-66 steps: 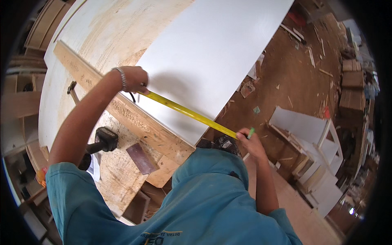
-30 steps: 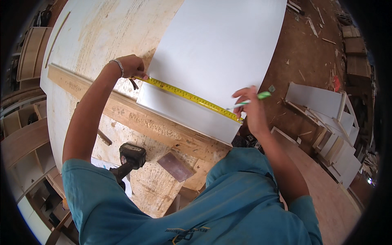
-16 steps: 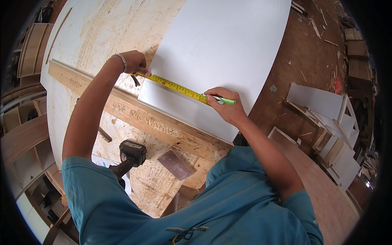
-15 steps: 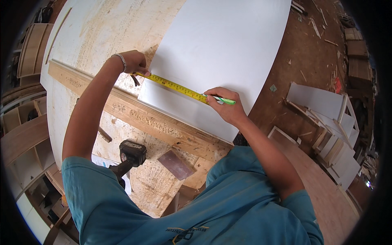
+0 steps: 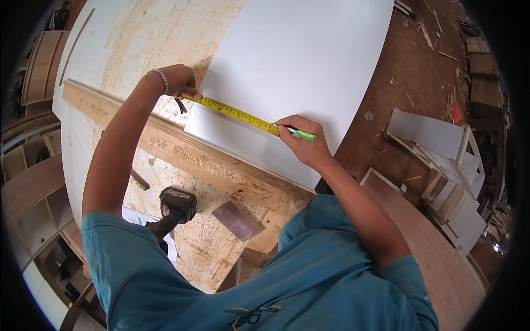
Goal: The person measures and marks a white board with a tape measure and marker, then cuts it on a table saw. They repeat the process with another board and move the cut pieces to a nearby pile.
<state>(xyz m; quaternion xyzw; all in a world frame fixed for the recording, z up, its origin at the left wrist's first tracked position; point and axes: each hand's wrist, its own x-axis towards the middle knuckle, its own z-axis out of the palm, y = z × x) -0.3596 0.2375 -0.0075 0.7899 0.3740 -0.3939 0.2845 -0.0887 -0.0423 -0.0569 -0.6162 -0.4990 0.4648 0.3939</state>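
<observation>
A yellow tape measure (image 5: pixel 237 114) stretches across a large white board (image 5: pixel 298 60), running from the board's left edge toward its middle. My left hand (image 5: pixel 181 81) grips the tape at that edge, fingers closed, with a dark strap hanging below. At the tape's other end my right hand (image 5: pixel 303 140) pinches a green and white pen (image 5: pixel 303 134). Its tip meets the board beside the tape, and the fingers also rest against the tape end. A long wooden straightedge strip (image 5: pixel 210 165) lies along the board's near edge.
Near me on the worn worktable (image 5: pixel 132 38) lie a black cordless drill (image 5: pixel 178 205), a brown rectangular piece (image 5: pixel 237 220) and a small wood offcut (image 5: pixel 139 180). Scraps litter the brown floor (image 5: pixel 397 83) at the right, with white panels (image 5: pixel 425 135) piled there. Wooden cabinets (image 5: pixel 47 69) stand at left.
Both hands keep their places on the tape and pen. The whole view has shifted very slightly; the pen leans a little differently.
</observation>
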